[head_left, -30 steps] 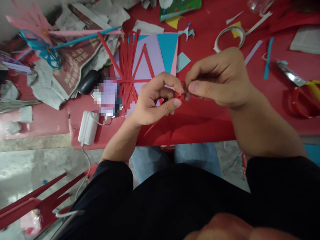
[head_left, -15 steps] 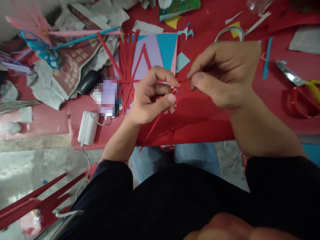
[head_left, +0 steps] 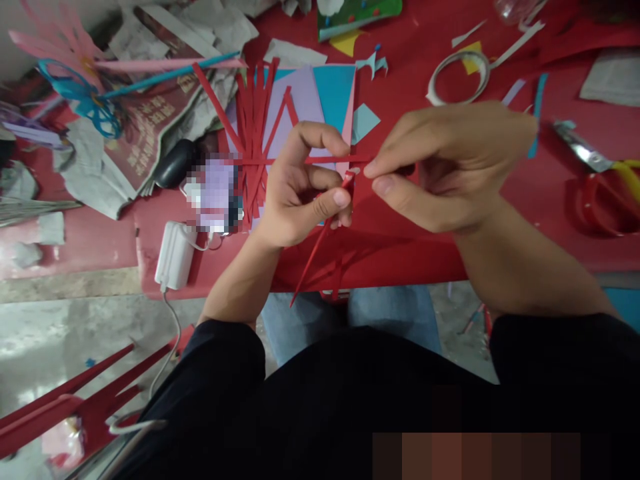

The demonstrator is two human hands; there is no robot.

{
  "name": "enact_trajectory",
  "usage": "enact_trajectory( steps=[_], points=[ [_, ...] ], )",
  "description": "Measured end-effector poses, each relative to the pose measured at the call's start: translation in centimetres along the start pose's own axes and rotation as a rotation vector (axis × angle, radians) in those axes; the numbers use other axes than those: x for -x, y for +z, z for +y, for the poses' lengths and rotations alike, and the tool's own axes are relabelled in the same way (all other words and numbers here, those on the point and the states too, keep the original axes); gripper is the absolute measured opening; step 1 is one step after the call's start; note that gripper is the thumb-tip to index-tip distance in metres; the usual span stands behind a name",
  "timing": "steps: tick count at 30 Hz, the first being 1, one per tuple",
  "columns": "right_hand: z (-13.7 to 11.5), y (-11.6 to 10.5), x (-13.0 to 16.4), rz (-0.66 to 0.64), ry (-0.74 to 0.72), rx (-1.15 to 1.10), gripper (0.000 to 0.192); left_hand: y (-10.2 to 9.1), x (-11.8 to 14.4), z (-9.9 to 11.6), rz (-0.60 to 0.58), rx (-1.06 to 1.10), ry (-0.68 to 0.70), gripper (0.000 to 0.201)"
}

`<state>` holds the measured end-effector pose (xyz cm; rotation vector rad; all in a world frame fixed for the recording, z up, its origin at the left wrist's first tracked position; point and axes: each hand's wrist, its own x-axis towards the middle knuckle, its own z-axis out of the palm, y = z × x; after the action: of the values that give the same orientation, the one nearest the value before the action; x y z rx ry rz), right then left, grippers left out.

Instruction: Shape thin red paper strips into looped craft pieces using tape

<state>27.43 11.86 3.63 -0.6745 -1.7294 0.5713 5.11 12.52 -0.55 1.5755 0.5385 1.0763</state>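
Observation:
My left hand (head_left: 305, 190) pinches a narrow red paper strip (head_left: 320, 243) between thumb and fingers. Its short upper end stands up past the thumb, and the long part slants down over the table edge. A tiny pale bit shows beside that end; I cannot make out what it is. Just to the right hovers my right hand (head_left: 450, 170), thumb and forefinger drawn together in a pinch. Whatever lies between them, if anything, is too small to name. Behind both hands another red strip lies level across lilac paper (head_left: 293, 107) and a bunch of red strips (head_left: 255, 127).
A tape roll (head_left: 433, 90) lies beyond my right hand, scissors (head_left: 585, 150) farther right. On the left are a black computer mouse (head_left: 177, 163), a white adapter (head_left: 175, 257) with its cable, crumpled newspaper (head_left: 90, 167), and blue and pink paper crafts (head_left: 80, 97).
My right hand has shifted slightly down, uncovering more of the tape roll. The strip in my left hand has tilted, its upper end now showing more and its lower end swinging right.

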Motion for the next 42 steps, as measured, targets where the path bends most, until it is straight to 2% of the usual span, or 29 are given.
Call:
enact_trajectory(
  steps=[5,11,18,22,30,35,39,42],
  points=[
    [0.7,0.1,0.1,-0.041,0.065,0.068,0.021,0.2,-0.1,0.5,0.012,0.064,0.049,0.056],
    [1.0,1.3,-0.2,0.039,-0.031,-0.171,0.009,-0.1,0.1,2.0,0.052,0.042,-0.161,0.059],
    [0.4,1.4,-0.1,0.053,0.161,-0.398,0.015,0.0,0.3,2.4,0.076,0.044,-0.204,0.065],
    [-0.1,0.9,-0.2,0.036,0.218,-0.409,0.017,0.0,0.6,2.8,0.073,0.083,-0.230,0.062],
    [0.0,0.9,-0.6,-0.097,0.125,-0.430,0.028,-0.7,1.0,1.2,0.095,0.069,-0.233,0.071],
    [-0.2,0.4,-0.8,-0.134,0.106,-0.389,0.027,-0.6,0.7,1.7,0.058,0.064,-0.211,0.075],
    [-0.9,0.1,-0.7,-0.132,0.185,-0.337,0.018,-0.4,0.4,2.2,0.046,0.069,-0.189,0.074],
    [-1.0,0.0,-0.4,-0.137,0.246,-0.284,0.023,-0.3,0.3,2.3,0.045,0.059,-0.189,0.076]
  ],
)
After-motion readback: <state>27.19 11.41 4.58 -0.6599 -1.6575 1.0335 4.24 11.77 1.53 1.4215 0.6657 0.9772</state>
